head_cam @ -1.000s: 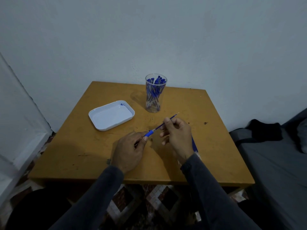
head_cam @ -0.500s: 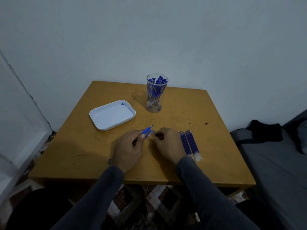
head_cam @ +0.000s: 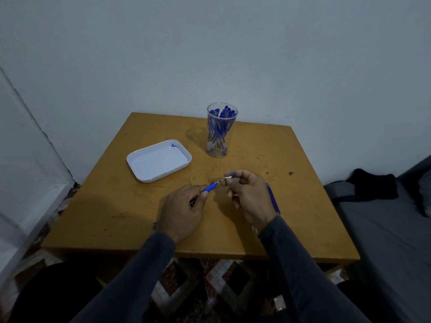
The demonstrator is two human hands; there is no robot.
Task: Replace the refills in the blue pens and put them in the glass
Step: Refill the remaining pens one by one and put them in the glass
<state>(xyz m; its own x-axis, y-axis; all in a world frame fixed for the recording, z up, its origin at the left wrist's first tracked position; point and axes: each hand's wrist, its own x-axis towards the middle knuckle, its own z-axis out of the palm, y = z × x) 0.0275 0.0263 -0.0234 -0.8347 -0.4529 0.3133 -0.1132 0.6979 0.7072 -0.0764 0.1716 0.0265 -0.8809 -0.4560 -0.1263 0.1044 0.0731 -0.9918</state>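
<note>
My left hand (head_cam: 180,212) grips a pen (head_cam: 211,186) by its blue rubber grip, the tip pointing up and right. My right hand (head_cam: 248,197) pinches a small pale metallic piece (head_cam: 228,177) at the pen's tip end. A clear glass (head_cam: 221,132) holding several blue pens stands at the back middle of the table. Loose blue refills (head_cam: 272,198) lie on the table just right of my right hand, partly hidden by my wrist.
A white shallow tray (head_cam: 158,160) with a small blue bit in its far corner sits at the left of the yellow wooden table (head_cam: 291,206). A grey couch (head_cam: 384,229) with a black cloth stands at the right. A white wall is behind.
My right hand went down to the table near the refills, then rose again to the pen's tip with a small piece in its fingers. My left hand stayed put.
</note>
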